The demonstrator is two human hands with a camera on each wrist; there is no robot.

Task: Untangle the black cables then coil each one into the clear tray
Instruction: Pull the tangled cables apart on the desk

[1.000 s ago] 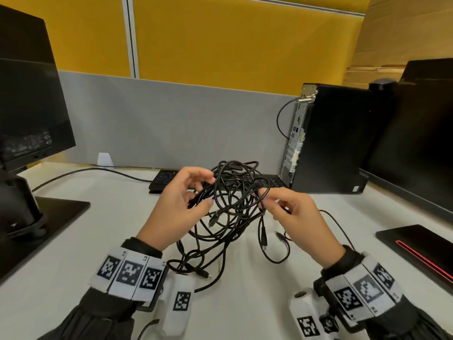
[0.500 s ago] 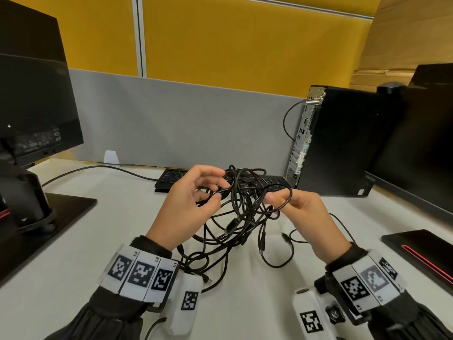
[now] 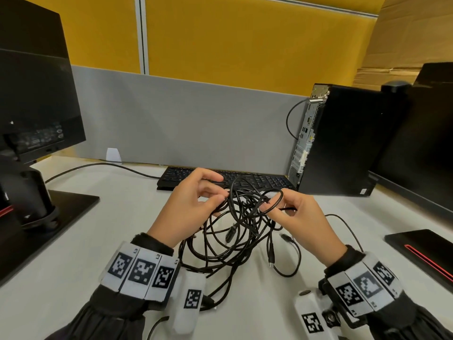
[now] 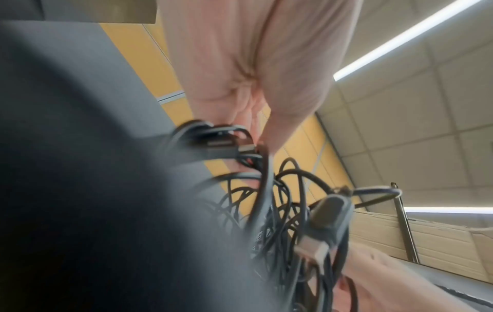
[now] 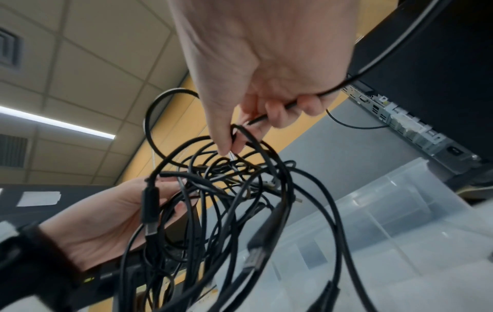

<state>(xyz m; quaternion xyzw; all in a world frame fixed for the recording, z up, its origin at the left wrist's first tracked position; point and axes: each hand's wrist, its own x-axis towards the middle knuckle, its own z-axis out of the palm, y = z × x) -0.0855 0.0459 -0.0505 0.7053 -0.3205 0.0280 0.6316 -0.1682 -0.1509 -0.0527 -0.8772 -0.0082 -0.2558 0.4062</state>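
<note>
both hands hold the cables [image 3: 241,224] lifted above the desk [image 3: 122,241], at 6 o'clock of the keyboard [image 3: 257,180]. the left hand [image 3: 188,212] grips strands at the tangle's 9 o'clock; the right hand [image 3: 301,217] pinches a loop at its 2 o'clock. loose ends trail on the desk. the tray [image 5: 387,221] shows beneath, in the right wrist view.
</note>
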